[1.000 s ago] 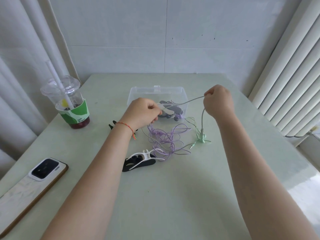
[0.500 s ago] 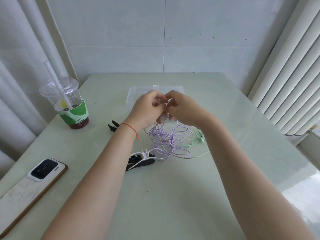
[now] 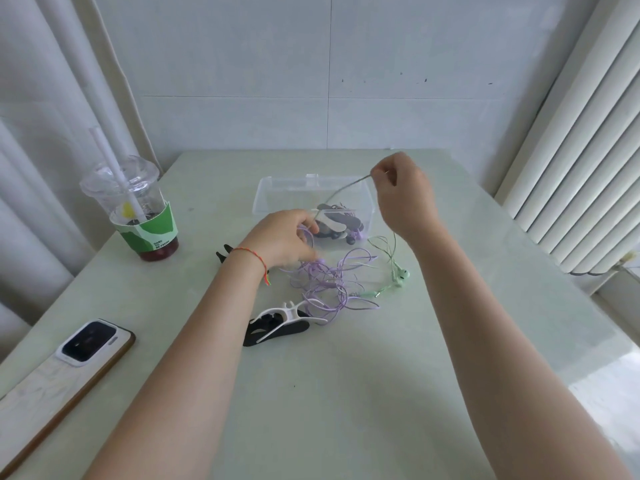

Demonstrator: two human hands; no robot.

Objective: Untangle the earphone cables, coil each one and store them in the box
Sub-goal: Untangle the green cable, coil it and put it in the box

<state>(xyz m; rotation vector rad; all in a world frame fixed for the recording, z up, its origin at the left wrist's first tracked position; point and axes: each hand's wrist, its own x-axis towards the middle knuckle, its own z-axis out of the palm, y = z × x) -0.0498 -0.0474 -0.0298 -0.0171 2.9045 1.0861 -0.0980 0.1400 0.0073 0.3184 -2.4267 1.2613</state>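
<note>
1. Lying at the far left edge of the pale green table (image 3: pixel 346 393), a phone (image 3: pixel 65 368) is sitting camera-side up; behind it a lidded drink cup (image 3: pixel 135 209) with a straw is standing upright.
2. Left hand (image 3: pixel 280 237) is hovering low, just in front of the clear box (image 3: pixel 273 199); its fingers are curling round a loop of the purple earphone cable (image 3: pixel 332 282) and the lower end of a taut green strand.
3. Purple cable is lying in a loose tangle on the table, trailing from the left fingers toward the white cable winder (image 3: pixel 287 311), which is resting on a black winder (image 3: pixel 263 336).
4. Box is sitting open behind the tangle, holding already wound earphones at its right end.
5. Green earphone cable (image 3: pixel 393 251) is running up from the left hand over the box to the right hand (image 3: pixel 403 199), then dropping behind the wrist to its earbuds (image 3: pixel 401 276) on the table.
6. Right hand is being held raised, thumb and forefinger pinching the green cable at its highest point, remaining fingers curled.
</note>
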